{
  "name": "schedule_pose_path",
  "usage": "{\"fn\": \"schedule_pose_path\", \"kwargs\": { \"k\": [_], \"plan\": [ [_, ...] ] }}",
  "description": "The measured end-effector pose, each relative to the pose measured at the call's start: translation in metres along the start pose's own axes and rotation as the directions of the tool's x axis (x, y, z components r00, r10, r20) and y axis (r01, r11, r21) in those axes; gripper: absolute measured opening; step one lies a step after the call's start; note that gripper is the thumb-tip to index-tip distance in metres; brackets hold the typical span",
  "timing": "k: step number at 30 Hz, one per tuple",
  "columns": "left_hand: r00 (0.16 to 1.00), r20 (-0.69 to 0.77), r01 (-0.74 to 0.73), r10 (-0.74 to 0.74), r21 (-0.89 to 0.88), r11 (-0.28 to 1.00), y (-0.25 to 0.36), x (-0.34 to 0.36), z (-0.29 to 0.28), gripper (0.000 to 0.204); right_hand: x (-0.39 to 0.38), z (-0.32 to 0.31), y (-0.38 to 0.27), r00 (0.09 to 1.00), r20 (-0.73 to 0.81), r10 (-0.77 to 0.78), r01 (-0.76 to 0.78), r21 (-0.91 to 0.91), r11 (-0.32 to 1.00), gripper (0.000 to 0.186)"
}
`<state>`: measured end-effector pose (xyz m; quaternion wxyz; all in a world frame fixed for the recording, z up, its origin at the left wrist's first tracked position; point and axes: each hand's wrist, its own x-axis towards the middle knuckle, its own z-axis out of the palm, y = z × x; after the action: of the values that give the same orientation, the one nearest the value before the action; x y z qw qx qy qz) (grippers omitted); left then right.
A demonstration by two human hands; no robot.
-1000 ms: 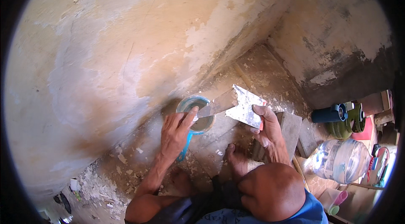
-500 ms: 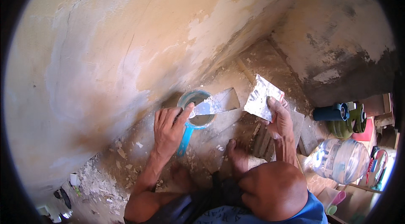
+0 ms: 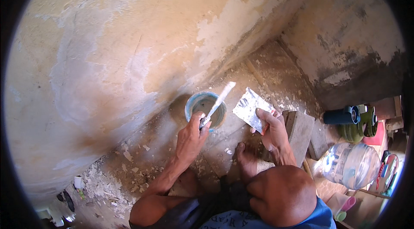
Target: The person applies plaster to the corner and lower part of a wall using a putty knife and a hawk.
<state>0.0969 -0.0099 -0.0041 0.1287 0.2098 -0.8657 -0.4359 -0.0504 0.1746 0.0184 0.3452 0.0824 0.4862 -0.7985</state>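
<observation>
My left hand (image 3: 192, 136) is closed round the handle of a putty knife (image 3: 221, 99). Its blade is turned nearly edge-on and carries white paste at the tip. Below the blade, on the floor, stands a blue dipper (image 3: 188, 109) with a paste-smeared rim and greyish contents; my left hand covers most of its handle. My right hand (image 3: 272, 129) grips a flat scraper plate (image 3: 249, 107), thumb on top. White paste smears its silvery face, and a bit of red shows by my fingers. The knife and the plate are apart.
A peeling, patched wall (image 3: 129, 47) rises along the left and ahead. Flakes litter the floor (image 3: 215, 151). Wooden blocks (image 3: 301, 132) lie beside my right forearm. Further right are a large clear water bottle (image 3: 351, 164), a blue jug (image 3: 338, 116) and a green container (image 3: 351, 132).
The putty knife has turned from flat to edge-on, its tip pointing up and away. My left hand moved right, over the dipper's handle; my right hand brought the plate slightly left and nearer.
</observation>
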Motion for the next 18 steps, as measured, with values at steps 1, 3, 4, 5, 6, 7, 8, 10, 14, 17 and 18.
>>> {"fn": "schedule_pose_path", "kwargs": {
  "k": [1, 3, 4, 5, 6, 7, 8, 10, 14, 17, 18],
  "plan": [
    [0.999, -0.009, -0.037, 0.037, 0.018, 0.999, -0.003, -0.001, 0.002, 0.034, -0.001, 0.003, -0.001, 1.0, 0.014, 0.018, -0.018, 0.014, 1.0, 0.018],
    [0.993, -0.021, -0.111, 0.112, 0.051, 0.993, -0.009, -0.003, 0.009, 0.034, -0.003, 0.004, -0.002, 0.998, 0.038, 0.051, -0.053, 0.04, 0.998, 0.018],
    [0.979, -0.02, -0.2, 0.204, 0.123, 0.972, -0.011, -0.002, 0.01, 0.034, -0.002, 0.003, -0.003, 0.993, 0.039, 0.112, -0.115, 0.086, 0.99, 0.018],
    [0.956, -0.013, -0.285, 0.293, 0.195, 0.938, -0.013, 0.0, 0.008, 0.035, 0.0, 0.002, -0.004, 0.984, 0.043, 0.172, -0.177, 0.132, 0.975, 0.019],
    [0.925, 0.002, -0.368, 0.38, 0.262, 0.892, -0.015, 0.003, 0.007, 0.036, 0.002, -0.002, -0.002, 0.972, 0.047, 0.231, -0.236, 0.178, 0.955, 0.019],
    [0.915, 0.016, -0.389, 0.403, 0.299, 0.871, -0.017, 0.004, 0.006, 0.038, 0.004, -0.006, 0.0, 0.971, 0.061, 0.229, -0.237, 0.19, 0.953, 0.02],
    [0.905, 0.031, -0.409, 0.424, 0.335, 0.849, -0.017, 0.006, 0.004, 0.039, 0.006, -0.009, 0.004, 0.971, 0.075, 0.228, -0.239, 0.201, 0.95, 0.021],
    [0.893, 0.057, -0.432, 0.446, 0.382, 0.817, -0.019, 0.008, 0.001, 0.041, 0.008, -0.015, 0.007, 0.97, 0.104, 0.218, -0.237, 0.227, 0.945, 0.024],
    [0.87, 0.19, -0.489, 0.455, 0.45, 0.748, -0.03, 0.003, -0.006, 0.037, 0.002, -0.01, -0.006, 0.978, 0.189, 0.091, -0.148, 0.312, 0.939, 0.032],
    [0.97, 0.051, -0.245, 0.239, 0.223, 0.944, -0.036, -0.006, -0.006, 0.03, 0.009, -0.008, -0.021, 0.962, 0.255, -0.095, 0.047, 0.19, 0.981, 0.035],
    [0.996, -0.003, -0.094, 0.094, 0.058, 0.994, -0.034, -0.008, -0.003, 0.028, 0.013, -0.014, -0.027, 0.95, 0.254, -0.18, 0.168, 0.071, 0.983, 0.035]
  ]
}}
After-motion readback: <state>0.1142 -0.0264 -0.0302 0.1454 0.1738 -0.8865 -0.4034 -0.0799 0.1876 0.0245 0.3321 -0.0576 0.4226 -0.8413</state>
